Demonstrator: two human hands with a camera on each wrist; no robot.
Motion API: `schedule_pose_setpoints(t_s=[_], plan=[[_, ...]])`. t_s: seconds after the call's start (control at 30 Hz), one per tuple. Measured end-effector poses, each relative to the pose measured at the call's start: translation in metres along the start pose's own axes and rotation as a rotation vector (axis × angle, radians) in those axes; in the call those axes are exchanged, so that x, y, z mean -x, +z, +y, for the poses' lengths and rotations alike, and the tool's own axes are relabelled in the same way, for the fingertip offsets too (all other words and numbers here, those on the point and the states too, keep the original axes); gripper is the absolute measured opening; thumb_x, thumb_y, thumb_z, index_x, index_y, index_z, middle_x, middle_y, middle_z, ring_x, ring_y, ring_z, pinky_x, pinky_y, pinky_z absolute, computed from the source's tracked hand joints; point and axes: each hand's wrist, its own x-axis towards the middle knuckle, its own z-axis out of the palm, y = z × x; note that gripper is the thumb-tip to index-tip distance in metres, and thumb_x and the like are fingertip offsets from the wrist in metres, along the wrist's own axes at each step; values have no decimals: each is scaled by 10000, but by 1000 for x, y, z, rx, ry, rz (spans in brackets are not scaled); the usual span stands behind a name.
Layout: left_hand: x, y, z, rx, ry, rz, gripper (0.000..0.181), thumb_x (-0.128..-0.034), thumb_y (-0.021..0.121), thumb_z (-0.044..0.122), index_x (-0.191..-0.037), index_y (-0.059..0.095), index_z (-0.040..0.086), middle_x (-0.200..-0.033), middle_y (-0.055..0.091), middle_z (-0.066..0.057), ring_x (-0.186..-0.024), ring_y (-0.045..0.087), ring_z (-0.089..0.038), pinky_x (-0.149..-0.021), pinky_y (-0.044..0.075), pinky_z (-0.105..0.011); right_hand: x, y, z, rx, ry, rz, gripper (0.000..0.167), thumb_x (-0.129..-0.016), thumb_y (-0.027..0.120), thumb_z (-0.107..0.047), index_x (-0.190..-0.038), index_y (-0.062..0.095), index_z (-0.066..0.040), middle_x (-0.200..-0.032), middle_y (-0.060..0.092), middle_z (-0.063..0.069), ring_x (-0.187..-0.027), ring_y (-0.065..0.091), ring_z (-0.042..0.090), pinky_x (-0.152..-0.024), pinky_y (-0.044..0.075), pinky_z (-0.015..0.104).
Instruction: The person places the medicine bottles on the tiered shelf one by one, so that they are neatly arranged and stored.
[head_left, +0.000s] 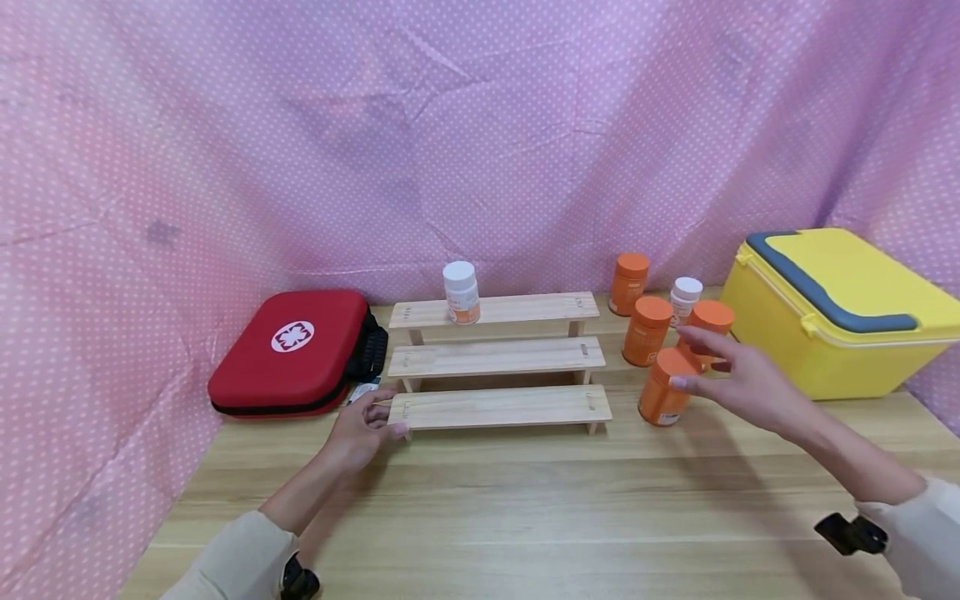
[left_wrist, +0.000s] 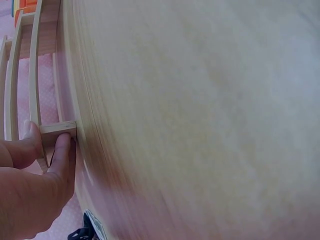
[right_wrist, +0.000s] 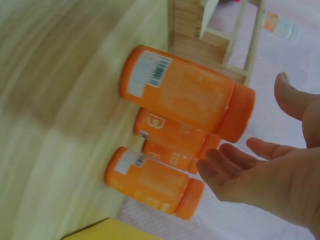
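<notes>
A three-step wooden rack (head_left: pixel 502 406) stands in the middle of the table. My left hand (head_left: pixel 363 433) grips the left end of its lowest step; the left wrist view has thumb and fingers around the board and its leg (left_wrist: pixel 59 129). On the top step stands a white bottle (head_left: pixel 461 293) with a white cap. To the right, my right hand (head_left: pixel 738 379) hovers with fingers spread beside the front orange bottle (head_left: pixel 663 396). In the right wrist view a gap shows between that hand (right_wrist: pixel 270 175) and the orange bottle's cap (right_wrist: pixel 239 112).
More orange bottles (head_left: pixel 645 332) and a small white-capped bottle (head_left: pixel 684 300) cluster right of the rack. A yellow box (head_left: pixel 840 333) with a grey handle sits at far right. A red first-aid case (head_left: pixel 288 354) lies at left. Behind hangs a pink dotted cloth (head_left: pixel 510 167).
</notes>
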Motion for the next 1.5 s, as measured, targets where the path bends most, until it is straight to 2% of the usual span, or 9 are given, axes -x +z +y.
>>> schedule_pose_setpoints(t_s=[0.1, 0.27, 0.4, 0.47, 0.53, 0.67, 0.87, 0.93, 1.5], plan=[[1, -1, 0, -4, 4, -8, 556, -835, 704, -31, -1337, 465, -48, -1131, 642, -255, -1008, 638, -270, -763, 508, -197, 1, 3, 5, -5, 13, -22, 787, -869, 716, -345, -1472, 339, -8, -1357, 488, 264, -1192, 480, 428, -937, 420, 588], [1, -1, 0, 0, 13, -13, 558, -840, 698, -34, -1343, 457, -56, -1137, 637, -262, -1024, 635, -280, -763, 501, -187, 2, 9, 15, -37, -23, -34, 757, -876, 717, -291, -1446, 348, 44, -1332, 509, 257, -1169, 499, 413, -919, 448, 543], [1, -1, 0, -3, 9, -12, 559, -840, 702, -24, -1343, 459, -50, -1141, 637, -261, -1024, 635, -280, -762, 501, -188, 2, 12, 21, -55, -48, -24, 680, -888, 705, -242, -1427, 389, 27, -1284, 551, 221, -1130, 531, 364, -851, 523, 313], [2, -1, 0, -1, 9, -12, 558, -840, 703, -23, -1341, 461, -48, -1141, 637, -260, -1022, 635, -278, -763, 501, -189, 2, 13, 23, -69, -58, -19, 642, -902, 687, -214, -1421, 397, 27, -1273, 552, 218, -1111, 540, 349, -815, 503, 201], [1, -1, 0, 5, 11, -14, 559, -841, 701, -24, -1344, 457, -51, -1143, 635, -261, -1024, 634, -280, -767, 501, -188, 3, 14, 25, -81, -58, -10, 603, -916, 669, -195, -1414, 409, 24, -1262, 556, 216, -1090, 550, 343, -791, 481, 149], [1, -1, -1, 14, 15, -19, 559, -843, 698, -27, -1345, 453, -52, -1147, 633, -262, -1029, 631, -282, -774, 501, -187, 3, 15, 26, -79, -38, -2, 577, -932, 646, -211, -1412, 415, 10, -1253, 559, 220, -1055, 569, 316, -774, 477, 139], [1, -1, -1, 24, 10, -19, 559, -842, 696, -34, -1345, 452, -51, -1146, 633, -262, -1023, 632, -275, -767, 505, -189, 3, 17, 27, -96, -66, 13, 533, -936, 638, -184, -1391, 432, 3, -1227, 574, 213, -967, 570, 19, -763, 485, 132], [1, -1, 0, 26, 6, -18, 564, -843, 695, -33, -1351, 449, -50, -1147, 633, -260, -1024, 631, -273, -766, 505, -190, 3, 19, 29, -112, -87, 20, 515, -932, 640, -155, -1382, 442, 0, -1208, 582, 202, -941, 554, -34, -756, 489, 132], [2, -1, 1, 15, -11, -15, 581, -842, 705, -14, -1362, 447, -34, -1139, 639, -247, -1013, 635, -260, -759, 506, -190, 4, 21, 27, -114, -165, 61, 449, -914, 644, -61, -1328, 489, 15, -1155, 599, 192, -915, 563, -35, -740, 489, 129]])
